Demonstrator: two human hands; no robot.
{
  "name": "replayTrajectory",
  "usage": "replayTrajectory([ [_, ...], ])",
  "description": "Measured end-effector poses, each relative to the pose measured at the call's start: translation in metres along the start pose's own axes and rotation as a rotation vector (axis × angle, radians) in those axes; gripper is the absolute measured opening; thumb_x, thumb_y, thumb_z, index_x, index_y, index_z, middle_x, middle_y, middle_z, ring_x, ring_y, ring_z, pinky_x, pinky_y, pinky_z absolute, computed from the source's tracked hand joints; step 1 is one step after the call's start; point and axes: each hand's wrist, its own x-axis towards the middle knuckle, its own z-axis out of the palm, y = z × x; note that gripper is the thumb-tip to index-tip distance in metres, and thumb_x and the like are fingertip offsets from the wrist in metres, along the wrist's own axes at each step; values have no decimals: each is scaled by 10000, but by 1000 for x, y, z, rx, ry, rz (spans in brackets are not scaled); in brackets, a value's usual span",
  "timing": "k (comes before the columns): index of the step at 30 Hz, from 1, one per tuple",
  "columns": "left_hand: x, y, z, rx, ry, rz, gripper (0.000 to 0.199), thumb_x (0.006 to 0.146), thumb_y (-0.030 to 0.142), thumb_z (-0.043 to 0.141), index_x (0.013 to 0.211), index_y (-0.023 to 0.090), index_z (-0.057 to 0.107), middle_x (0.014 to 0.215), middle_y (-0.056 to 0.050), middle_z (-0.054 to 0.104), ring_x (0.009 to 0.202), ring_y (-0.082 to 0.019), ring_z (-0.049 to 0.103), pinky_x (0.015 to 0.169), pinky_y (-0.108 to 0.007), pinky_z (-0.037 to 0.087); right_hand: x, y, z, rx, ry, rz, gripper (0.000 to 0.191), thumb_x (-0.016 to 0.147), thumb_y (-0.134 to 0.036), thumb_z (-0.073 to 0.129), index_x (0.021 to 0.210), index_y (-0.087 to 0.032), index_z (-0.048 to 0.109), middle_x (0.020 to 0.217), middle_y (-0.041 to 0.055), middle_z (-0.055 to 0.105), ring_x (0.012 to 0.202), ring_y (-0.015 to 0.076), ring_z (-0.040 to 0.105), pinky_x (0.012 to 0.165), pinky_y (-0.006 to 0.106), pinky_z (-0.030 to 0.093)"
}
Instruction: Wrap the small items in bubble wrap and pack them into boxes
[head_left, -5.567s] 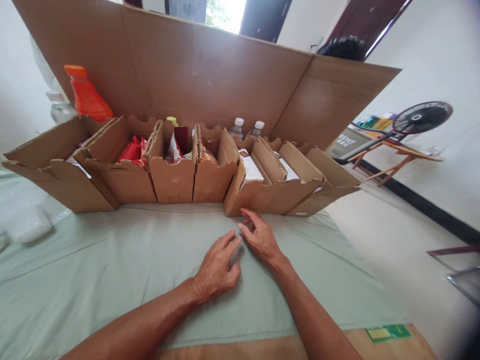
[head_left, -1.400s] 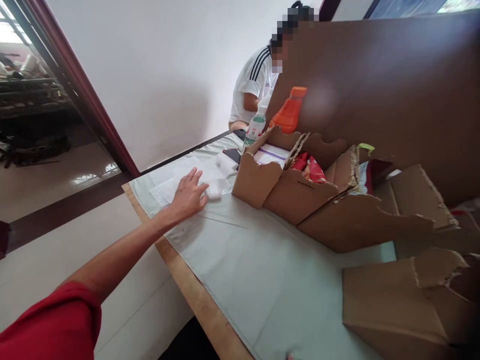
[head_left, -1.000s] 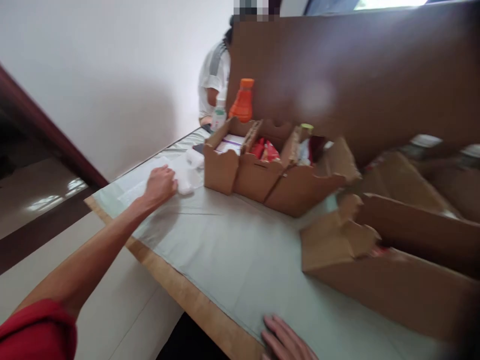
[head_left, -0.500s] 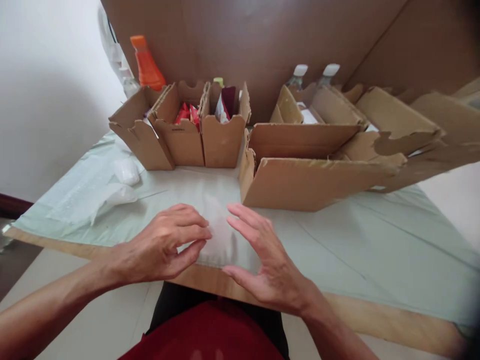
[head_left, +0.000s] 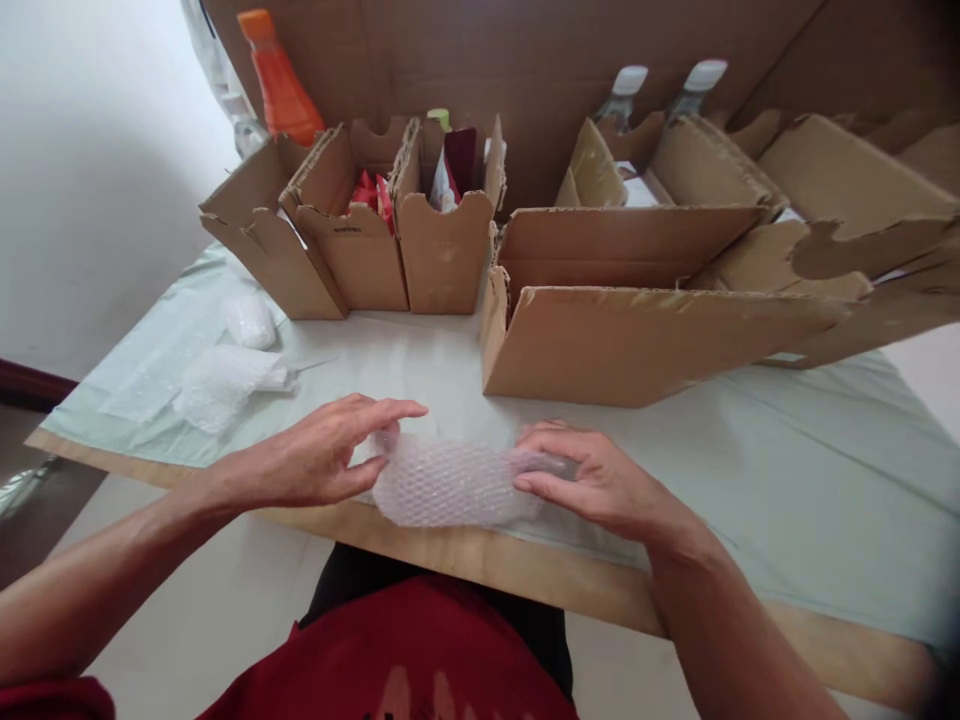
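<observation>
A piece of clear bubble wrap (head_left: 450, 482) lies near the front edge of the covered table (head_left: 405, 350), bulging and rounded at its left end. My right hand (head_left: 581, 475) grips the wrap's right end, where something greyish shows between thumb and fingers. At the left end, my left hand (head_left: 330, 450) has its index finger stretched out and its thumb apart, touching or nearly touching the wrap. Whether anything is inside the wrap cannot be made out.
Cardboard bins (head_left: 442, 255) stand along the back, some holding packets. A long low box (head_left: 645, 340) is right of centre. More bubble wrap (head_left: 225, 380) and a white wrapped bundle (head_left: 250, 320) lie left. An orange bottle (head_left: 281, 90) stands behind.
My right hand has moved right and closed on the wrap's end. The wrap, blurred between my hands before, now lies stretched sideways. My left hand has shifted slightly left, and the view has tilted down.
</observation>
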Motion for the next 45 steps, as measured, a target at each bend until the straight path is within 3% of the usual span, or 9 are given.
replayTrajectory([
  [5,18,-25,6,198,313,111,220,911,87,527,970,197,709,965,-58,728,966,-215,688,884,-377,545,-12,-58,-1,-56,330,-227,107,923,-189,695,969,-284,674,844,-15,718,824,188,688,776,360,548],
  [9,45,-56,15,254,605,101,186,887,91,582,944,215,710,1091,-71,735,1160,-259,647,1037,-479,495,4,-94,30,-238,302,-405,222,905,-72,638,1018,-261,668,895,2,744,898,202,691,891,400,521],
  [14,17,-84,38,149,349,-122,519,776,19,518,1254,182,640,1411,-159,607,1393,-326,504,1156,-602,403,37,-57,86,-337,151,-345,151,992,-135,554,944,-195,683,884,32,744,846,187,662,834,366,472],
  [18,-37,-57,52,-101,280,-124,701,783,73,512,1469,206,457,1533,-153,496,1473,-310,418,1198,-582,372,52,-31,100,-254,69,-242,99,990,-176,603,985,-197,700,924,24,754,851,175,674,835,341,461],
  [23,-47,-29,78,-240,394,-255,517,925,205,563,1436,232,490,1141,-80,683,1080,-226,646,979,-429,555,70,-32,90,-147,42,-168,108,970,-173,615,1022,-222,696,982,4,774,909,173,703,859,332,493],
  [27,-30,-40,92,-126,452,-430,440,932,210,550,1372,199,560,903,-35,676,858,-208,639,838,-382,557,64,-31,84,-346,336,-227,171,962,-207,657,1132,-198,670,1068,73,757,984,227,694,862,370,490],
  [35,-23,-49,101,82,472,-382,487,913,158,541,1399,137,520,844,-44,700,836,-240,628,824,-408,526,39,-18,102,-647,112,-291,229,982,-185,593,1203,-181,655,1218,112,732,1140,287,634,945,443,431],
  [41,-42,-37,90,142,495,-132,432,925,209,621,1350,159,557,1334,-171,629,1229,-310,581,1026,-487,482,50,-8,100,-543,75,-256,212,1035,-178,511,1131,-155,699,1145,96,763,1071,254,664,954,425,430],
  [45,-50,-32,85,69,407,-45,283,953,132,565,1226,183,623,1068,-85,739,1028,-242,645,941,-439,507,44,-20,90,-364,-22,-117,230,1044,-195,512,1149,-196,716,1016,36,783,905,204,678,885,374,467],
])
